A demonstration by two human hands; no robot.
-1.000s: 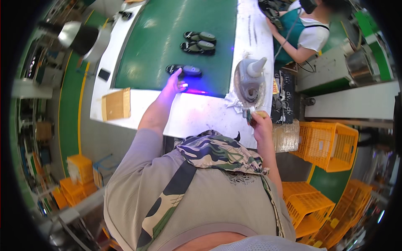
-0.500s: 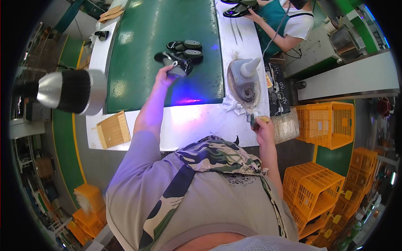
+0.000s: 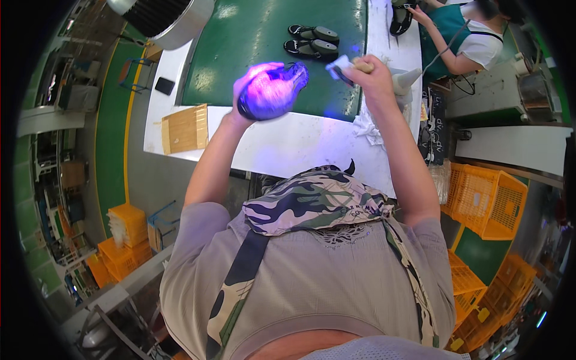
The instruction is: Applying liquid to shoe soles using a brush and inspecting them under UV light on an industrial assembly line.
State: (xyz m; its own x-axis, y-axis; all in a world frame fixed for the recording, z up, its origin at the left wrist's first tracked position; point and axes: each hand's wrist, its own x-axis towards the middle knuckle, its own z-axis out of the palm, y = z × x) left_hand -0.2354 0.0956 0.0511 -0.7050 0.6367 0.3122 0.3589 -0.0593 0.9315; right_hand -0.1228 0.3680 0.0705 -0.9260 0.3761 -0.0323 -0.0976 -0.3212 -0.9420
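Left hand (image 3: 240, 91): is gripping a dark shoe (image 3: 270, 99) in violet light, upper centre.
Right hand (image 3: 376, 78): is clutching a brush (image 3: 341, 68), right of the shoe, apart from it.
Green surface (image 3: 240, 36): is bearing two black shoes (image 3: 311, 48), top centre.

A dark shoe (image 3: 273, 96) glows violet and pink; the tabletop mat (image 3: 252, 30) shines green, the apron (image 3: 312, 204) wears beige, black and green camouflage, the crates (image 3: 480, 201) orange.
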